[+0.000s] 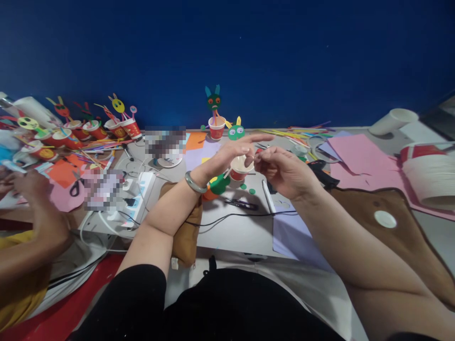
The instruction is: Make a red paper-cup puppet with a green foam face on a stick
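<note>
My left hand (pixel 232 151) and my right hand (pixel 282 170) meet above a small red paper cup (pixel 240 169) on the grey table (pixel 231 232). The left hand's thumb and middle fingers pinch a thin pale stick or straw (pixel 227 173) while its forefinger points out straight. My right hand's fingers are curled and pinch something small beside the left fingertips; I cannot make out what. A green and orange paper cut-out (pixel 216 185) lies just under the left wrist, which wears a grey-green bangle (pixel 194 183).
Finished cup puppets (pixel 88 129) line the back left; one more puppet (pixel 215 116) stands at the centre back. Scissors (pixel 241 204), a white pen (pixel 268 196), a power strip (pixel 142 194), pink paper (pixel 359 156), and a stack of cups (pixel 430 173) surround me. Another person's arm (pixel 35 222) works at the left.
</note>
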Motion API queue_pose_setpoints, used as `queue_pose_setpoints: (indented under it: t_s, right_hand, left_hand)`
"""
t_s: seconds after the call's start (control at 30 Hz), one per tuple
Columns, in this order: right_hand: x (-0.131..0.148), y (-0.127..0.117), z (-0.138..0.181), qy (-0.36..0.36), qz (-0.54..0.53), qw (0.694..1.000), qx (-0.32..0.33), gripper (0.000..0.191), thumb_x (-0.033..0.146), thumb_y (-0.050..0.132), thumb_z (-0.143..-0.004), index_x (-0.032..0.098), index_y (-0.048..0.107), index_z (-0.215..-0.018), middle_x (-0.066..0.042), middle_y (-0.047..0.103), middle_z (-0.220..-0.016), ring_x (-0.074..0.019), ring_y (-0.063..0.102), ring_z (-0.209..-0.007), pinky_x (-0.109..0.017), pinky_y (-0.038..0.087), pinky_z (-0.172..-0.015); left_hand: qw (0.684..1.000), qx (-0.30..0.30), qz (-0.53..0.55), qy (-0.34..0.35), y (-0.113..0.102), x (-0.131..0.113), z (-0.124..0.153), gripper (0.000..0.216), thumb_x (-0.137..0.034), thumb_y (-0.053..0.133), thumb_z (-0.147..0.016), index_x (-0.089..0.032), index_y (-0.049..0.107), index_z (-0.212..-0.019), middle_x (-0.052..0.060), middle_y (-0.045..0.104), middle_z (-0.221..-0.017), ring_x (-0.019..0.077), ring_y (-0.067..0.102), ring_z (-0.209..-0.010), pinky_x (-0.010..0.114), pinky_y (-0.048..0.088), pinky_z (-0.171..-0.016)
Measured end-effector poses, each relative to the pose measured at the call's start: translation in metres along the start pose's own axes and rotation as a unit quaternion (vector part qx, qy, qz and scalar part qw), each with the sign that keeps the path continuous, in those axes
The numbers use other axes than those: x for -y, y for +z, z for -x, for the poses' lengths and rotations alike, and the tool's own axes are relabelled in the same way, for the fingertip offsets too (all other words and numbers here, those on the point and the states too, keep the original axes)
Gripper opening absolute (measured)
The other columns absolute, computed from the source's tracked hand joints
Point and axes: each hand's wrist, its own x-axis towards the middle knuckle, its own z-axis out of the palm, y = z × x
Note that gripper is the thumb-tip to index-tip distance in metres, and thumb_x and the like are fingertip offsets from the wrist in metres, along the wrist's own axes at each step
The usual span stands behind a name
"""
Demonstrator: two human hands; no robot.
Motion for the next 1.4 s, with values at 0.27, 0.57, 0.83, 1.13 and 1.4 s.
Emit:
queue_pose_setpoints:
  t_s: [0.27,0.57,0.83,1.13,1.4]
  right_hand:
    - [-0.010,-0.030,-0.004,-0.144,0.054,0.980,-0.127,0.035,0.036,0.088,-0.081,0.031,0.053,-0.078,-0.001,0.076,-0.085,-0.0239,0.076,-0.086,-0.043,0.063,-0.082]
    - [-0.017,-0.056,-0.002,-0.070,0.082,0.988,-0.109,0.035,0.043,0.099,-0.078,0.028,0.067,-0.079,-0.001,0.079,-0.088,-0.0184,0.066,-0.075,-0.037,0.056,-0.070]
    - [-0.027,-0.070,-0.013,-0.034,0.086,0.991,-0.098,0.029,0.035,0.100,-0.083,0.027,0.072,-0.078,-0.004,0.085,-0.096,-0.0188,0.067,-0.073,-0.038,0.054,-0.067]
    - [-0.031,-0.070,-0.020,-0.042,0.092,0.989,-0.103,0.043,0.050,0.106,-0.071,0.027,0.072,-0.079,-0.004,0.083,-0.092,-0.0162,0.064,-0.070,-0.034,0.051,-0.062]
    - [-0.039,-0.037,-0.006,0.011,0.103,0.995,-0.014,0.056,0.062,0.109,-0.072,0.026,0.069,-0.086,-0.004,0.088,-0.108,-0.0147,0.073,-0.068,-0.031,0.057,-0.063]
  left_hand:
    - [0.973,-0.228,-0.042,-0.011,-0.011,0.016,-0.009,0.055,-0.059,0.054,-0.122,-0.023,0.083,-0.093,0.012,0.088,-0.115,0.0255,0.079,-0.122,0.045,0.055,-0.122]
    - [0.926,-0.276,0.019,-0.258,-0.028,0.043,-0.019,0.025,-0.010,0.090,-0.091,-0.020,0.068,-0.089,-0.002,0.069,-0.085,0.0122,0.058,-0.075,0.031,0.048,-0.078]
    - [0.930,-0.160,0.082,-0.322,-0.007,0.074,-0.029,0.032,-0.027,0.096,-0.093,-0.019,0.072,-0.074,-0.003,0.062,-0.066,0.0114,0.050,-0.063,0.029,0.039,-0.068]
    - [0.940,-0.128,0.093,-0.303,-0.027,0.078,-0.029,0.031,-0.014,0.098,-0.075,-0.018,0.078,-0.099,0.003,0.082,-0.094,0.0153,0.073,-0.085,0.034,0.057,-0.089]
    - [0.943,-0.069,0.116,-0.303,-0.028,0.087,-0.030,0.061,-0.002,0.091,-0.058,-0.017,0.074,-0.116,0.004,0.081,-0.106,0.0191,0.076,-0.096,0.035,0.058,-0.096]
